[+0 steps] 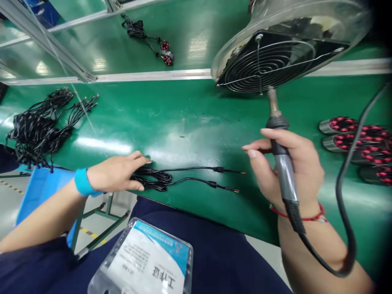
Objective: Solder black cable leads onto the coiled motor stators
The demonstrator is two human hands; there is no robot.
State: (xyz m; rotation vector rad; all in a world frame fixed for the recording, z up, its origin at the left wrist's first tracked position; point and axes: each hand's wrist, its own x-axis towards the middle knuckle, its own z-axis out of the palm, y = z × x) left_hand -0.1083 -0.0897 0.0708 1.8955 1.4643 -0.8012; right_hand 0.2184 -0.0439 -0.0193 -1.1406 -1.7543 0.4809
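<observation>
My right hand (306,167) grips a soldering iron (286,173), whose tip points away from me, just below the fan grille. A thick black cord runs from the handle's end round past my wrist. At the near edge of the bench, my left hand (114,173) closes over two folded black cables (156,177). Their free ends lie side by side toward the right, each with a small black sleeve and thin bare-tipped wires. The left fingertips are partly hidden against the bundle.
A large heap of black cables (39,126) lies at the left. Several red-and-black motors (343,141) stand at the right. A fan with a wire grille (263,69) overhangs the green bench (199,118). Beyond the metal rail (153,75) lie two motors (167,57) with cables.
</observation>
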